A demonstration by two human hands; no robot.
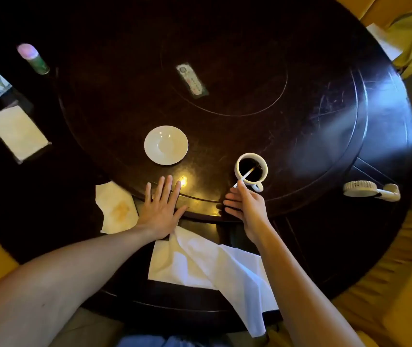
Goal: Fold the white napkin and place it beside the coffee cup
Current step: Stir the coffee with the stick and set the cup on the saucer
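Note:
The white napkin (207,269) lies rumpled and unfolded at the near edge of the dark round table (300,121), one corner hanging over the edge. A white coffee cup (251,171) full of dark coffee stands beyond it, handle toward me. My right hand (247,209) pinches a thin white stirrer (245,177) whose tip dips into the coffee. My left hand (161,209) rests flat on the table with fingers spread, its wrist just above the napkin's far corner.
An empty white saucer (166,145) sits left of the cup. A stained tissue (116,209) lies beside my left hand. A tissue box (18,132), a bottle (33,58), a remote (191,80) and a small hand fan (371,191) lie farther out.

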